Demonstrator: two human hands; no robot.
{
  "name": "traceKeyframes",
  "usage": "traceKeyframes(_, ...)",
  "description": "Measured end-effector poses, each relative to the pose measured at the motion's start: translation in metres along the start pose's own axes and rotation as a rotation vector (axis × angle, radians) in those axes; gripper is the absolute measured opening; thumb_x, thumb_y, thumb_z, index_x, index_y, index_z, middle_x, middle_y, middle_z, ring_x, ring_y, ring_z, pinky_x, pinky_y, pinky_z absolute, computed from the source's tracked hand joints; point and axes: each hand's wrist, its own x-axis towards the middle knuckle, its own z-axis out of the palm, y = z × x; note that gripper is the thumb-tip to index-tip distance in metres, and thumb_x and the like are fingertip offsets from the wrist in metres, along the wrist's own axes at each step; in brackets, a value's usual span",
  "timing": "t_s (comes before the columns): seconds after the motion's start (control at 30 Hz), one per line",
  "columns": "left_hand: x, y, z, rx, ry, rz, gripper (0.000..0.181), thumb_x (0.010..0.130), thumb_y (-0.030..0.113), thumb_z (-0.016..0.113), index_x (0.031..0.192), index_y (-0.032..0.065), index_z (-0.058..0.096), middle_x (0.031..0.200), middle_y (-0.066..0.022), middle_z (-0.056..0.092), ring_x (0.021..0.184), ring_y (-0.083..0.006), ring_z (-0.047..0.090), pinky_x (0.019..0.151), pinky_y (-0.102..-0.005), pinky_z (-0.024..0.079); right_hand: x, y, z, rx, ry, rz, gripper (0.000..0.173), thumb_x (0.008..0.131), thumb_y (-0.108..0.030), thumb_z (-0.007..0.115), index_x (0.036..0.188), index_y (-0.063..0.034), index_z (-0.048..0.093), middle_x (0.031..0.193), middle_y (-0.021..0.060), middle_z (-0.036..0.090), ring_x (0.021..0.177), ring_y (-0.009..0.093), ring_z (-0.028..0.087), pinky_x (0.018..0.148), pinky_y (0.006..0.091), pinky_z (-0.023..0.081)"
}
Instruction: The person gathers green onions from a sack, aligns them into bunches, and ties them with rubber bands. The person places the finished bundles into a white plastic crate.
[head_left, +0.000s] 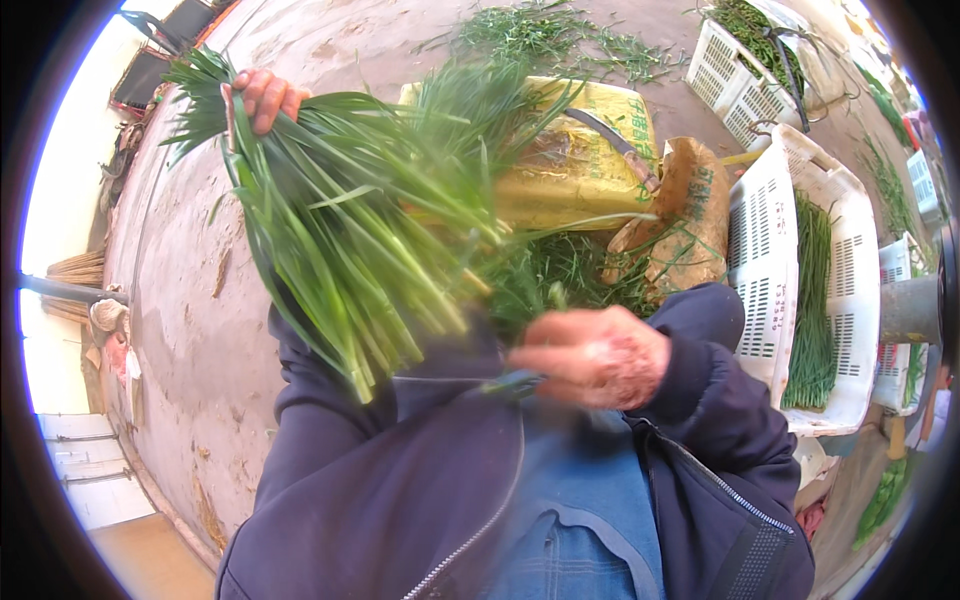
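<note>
My left hand (270, 100) grips a large bunch of garlic chives (337, 202) near its leafy end. The pale cut stems fan down and to the right over my lap. Some of the bunch is blurred by motion. Lower right, in front of my jacket, is my right hand (600, 358), also blurred. Its fingers are curled, with a few green leaves (517, 384) poking out at the fingertips. Beneath and beyond it lies a heap of loose greens (562, 270). A sickle (619, 146) with a curved blade and wooden handle rests on a yellow sack-covered block (570, 187).
More chives (480, 105) lie on the yellow block, and scattered trimmings (532, 34) cover the floor behind. A brown printed sack (694, 214) leans beside it. To the right, a white plastic crate (761, 262) holds upright-looking chives (810, 300); another crate (735, 82) stands farther back.
</note>
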Motion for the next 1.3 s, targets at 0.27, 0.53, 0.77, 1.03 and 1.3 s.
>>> traceKeyframes(0.27, 0.024, -0.008, 0.03, -0.095, -0.08, 0.061, 0.024, 0.107, 0.028, 0.045, 0.108, 0.006, 0.056, 0.086, 0.0017, 0.061, 0.066, -0.0092, 0.061, 0.057, -0.0274, 0.042, 0.059, 0.003, 0.004, -0.464, 0.162, 0.059, 0.064, 0.08, -0.003, 0.064, 0.14, 0.0079, 0.042, 0.124, 0.025, 0.057, 0.081, 0.032, 0.068, 0.061, 0.0364, 0.058)
traceKeyframes(0.53, 0.01, 0.016, 0.021, -0.154, -0.181, 0.143, 0.025, 0.104, 0.029, 0.047, 0.104, 0.0057, 0.054, 0.084, 0.0007, 0.062, 0.066, -0.0113, 0.065, 0.057, -0.028, 0.04, 0.045, 0.012, 0.044, -0.027, 0.132, -0.153, 0.029, 0.086, -0.004, 0.056, 0.114, 0.0005, 0.055, 0.081, 0.0126, 0.051, 0.063, 0.029, 0.06, 0.053, 0.0412, 0.051)
traceKeyframes(0.77, 0.004, 0.039, 0.053, -0.091, -0.207, 0.229, 0.024, 0.1, 0.024, 0.056, 0.104, 0.0006, 0.057, 0.078, -0.0043, 0.063, 0.059, -0.0155, 0.065, 0.047, -0.0282, 0.046, -0.005, 0.019, 0.032, 0.08, 0.475, -0.015, 0.044, 0.092, -0.008, 0.064, 0.134, 0.0012, 0.052, 0.1, 0.0169, 0.063, 0.079, 0.03, 0.068, 0.069, 0.0355, 0.057)
traceKeyframes(1.03, 0.018, 0.03, 0.092, -0.182, -0.326, 0.176, 0.022, 0.094, 0.018, 0.06, 0.097, -0.0044, 0.059, 0.074, -0.0096, 0.066, 0.055, -0.02, 0.067, 0.041, -0.0302, 0.046, 0.061, 0.007, 0.005, 0.27, 0.422, 0.095, 0.086, 0.08, -0.017, 0.081, 0.151, -0.0085, 0.034, 0.147, 0.0251, 0.041, 0.129, 0.041, 0.048, 0.11, 0.0458, 0.039)
traceKeyframes(1.3, -0.008, 0.024, 0.088, -0.246, -0.234, 0.387, 0.024, 0.095, 0.021, 0.059, 0.096, -0.0031, 0.059, 0.073, -0.0074, 0.065, 0.054, -0.0176, 0.066, 0.039, -0.0295, 0.044, 0.074, -0.006, 0.018, 0.253, 0.639, -0.305, 0.044, 0.079, -0.003, 0.079, 0.121, -0.0056, 0.068, 0.113, 0.0169, 0.063, 0.106, 0.032, 0.063, 0.093, 0.04, 0.051)
